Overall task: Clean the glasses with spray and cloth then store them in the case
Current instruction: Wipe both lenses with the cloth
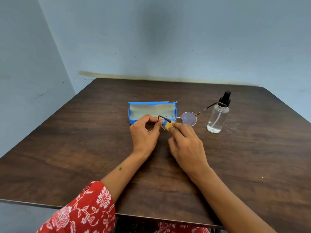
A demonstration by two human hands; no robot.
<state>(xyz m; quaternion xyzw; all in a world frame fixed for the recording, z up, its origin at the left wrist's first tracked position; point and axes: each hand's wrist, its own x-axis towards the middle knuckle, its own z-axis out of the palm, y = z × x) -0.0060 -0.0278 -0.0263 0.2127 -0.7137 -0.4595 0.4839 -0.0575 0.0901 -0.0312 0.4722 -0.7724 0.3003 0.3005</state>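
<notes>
Thin metal-framed round glasses (188, 118) hang just above the table, arms unfolded. My left hand (145, 132) pinches the frame at the left lens hinge. My right hand (186, 145) presses a small tan cloth (168, 126) against the left lens, which is mostly hidden behind it. The right lens shows bare with a bluish glint. An open blue case (152, 111) with pale lining lies just behind my hands. A clear spray bottle (218, 115) with a black nozzle stands upright to the right, and one glasses arm reaches toward its neck.
The dark wooden table (84, 157) stands against a pale blue wall corner. Its front edge runs near my body, where a red patterned sleeve (80, 212) covers my left upper arm.
</notes>
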